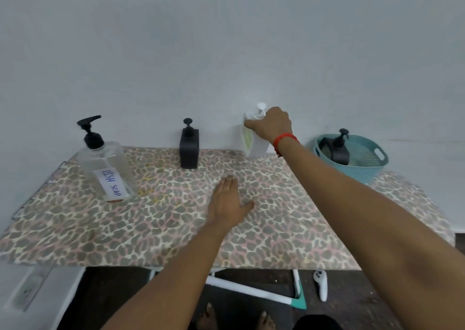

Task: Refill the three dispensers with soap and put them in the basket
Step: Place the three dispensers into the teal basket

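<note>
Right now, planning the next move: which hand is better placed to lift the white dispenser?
Right. The right hand grips the white dispenser; the left hand rests flat on the table, well short of it.

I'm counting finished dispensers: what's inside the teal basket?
One black pump dispenser sits in the teal basket, toward its left side. The basket's near wall hides the dispenser's base and part of the basket floor.

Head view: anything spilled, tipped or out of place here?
Nothing spilled or tipped on the table. One stray thing: a white controller on the floor beside the table legs. The dish soap bottle seems to lean, probably lens distortion.
</note>
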